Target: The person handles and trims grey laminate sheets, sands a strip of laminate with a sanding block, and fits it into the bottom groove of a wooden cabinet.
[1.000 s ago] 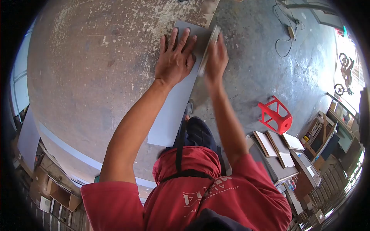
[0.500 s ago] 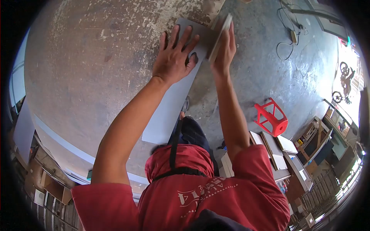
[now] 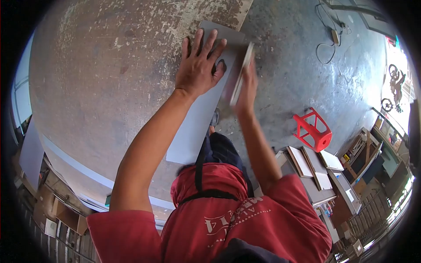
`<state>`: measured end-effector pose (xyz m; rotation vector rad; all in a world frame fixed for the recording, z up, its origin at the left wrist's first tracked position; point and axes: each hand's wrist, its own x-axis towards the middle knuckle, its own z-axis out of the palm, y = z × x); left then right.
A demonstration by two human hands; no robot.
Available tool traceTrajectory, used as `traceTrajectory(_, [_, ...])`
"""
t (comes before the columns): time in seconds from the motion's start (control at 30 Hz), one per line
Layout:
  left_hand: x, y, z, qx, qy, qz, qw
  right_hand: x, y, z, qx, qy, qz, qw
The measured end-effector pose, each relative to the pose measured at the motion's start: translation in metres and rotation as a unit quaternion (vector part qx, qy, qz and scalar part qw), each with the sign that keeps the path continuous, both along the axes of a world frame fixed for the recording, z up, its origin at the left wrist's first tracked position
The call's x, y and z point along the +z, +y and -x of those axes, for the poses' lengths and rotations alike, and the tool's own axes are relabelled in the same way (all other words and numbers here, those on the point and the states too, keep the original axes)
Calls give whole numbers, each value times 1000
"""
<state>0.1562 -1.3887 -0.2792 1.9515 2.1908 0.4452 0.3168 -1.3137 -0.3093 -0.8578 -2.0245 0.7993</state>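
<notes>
A long grey panel [image 3: 186, 136] lies on the worn wooden tabletop [image 3: 101, 83] along its right edge. My left hand [image 3: 198, 70] is open, pressed flat on the panel near its far end with the fingers spread. At the panel's right edge, my right hand [image 3: 248, 87] is closed on a flat rectangular block [image 3: 240, 79] with a pale rim, held on its side. The block's face is turned to the panel edge, and motion blurs it slightly. I cannot tell whether the two touch. My right fingertips are partly hidden.
A red plastic stool [image 3: 313, 129] is on the concrete floor [image 3: 285, 74] to the right. Several white and grey boards [image 3: 313, 168] are stacked nearer me on the right. A cable with a socket block [image 3: 335, 37] lies farther off. A motorbike [image 3: 396, 85] stands by the bright opening.
My right hand has moved the block toward me along the panel's right edge. My left hand stays on the panel in the same pose. The view has shifted slightly.
</notes>
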Motion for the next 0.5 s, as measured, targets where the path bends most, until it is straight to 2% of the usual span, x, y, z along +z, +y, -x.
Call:
traceTrajectory(0.03, [0,1,0,-6,1,-1,1000,5,-18,-2,-8,124,158,980])
traceTrajectory(0.07, [-1,1,-1,-6,2,-3,1000,11,-37,-1,-14,245,309,919])
traceTrajectory(0.1, [-1,0,0,-6,4,-2,1000,15,-53,0,-18,360,447,819])
traceTrajectory(0.13, [-1,-1,0,-17,5,2,1000,16,-64,-1,-24,461,565,684])
traceTrajectory(0.17, [1,-2,-1,-15,9,5,1000,19,-39,-6,-41,446,614,650])
traceTrajectory(0.23, [1,3,-1,-22,17,2,1000,-4,17,-6,18,455,635,624])
traceTrajectory(0.27, [0,2,-2,-18,17,-2,1000,-7,24,-10,12,461,633,622])
traceTrajectory(0.33, [-2,1,-3,-20,17,-4,1000,-11,30,-15,108,433,634,632])
traceTrajectory(0.37, [-2,1,-4,-17,13,-8,1000,-8,8,-20,105,436,634,631])
traceTrajectory(0.43, [-2,2,-3,-12,11,-13,1000,1,-54,-26,-67,410,643,644])
traceTrajectory(0.5, [-1,2,-4,-12,30,-1,999,5,-65,-23,-75,430,633,639])
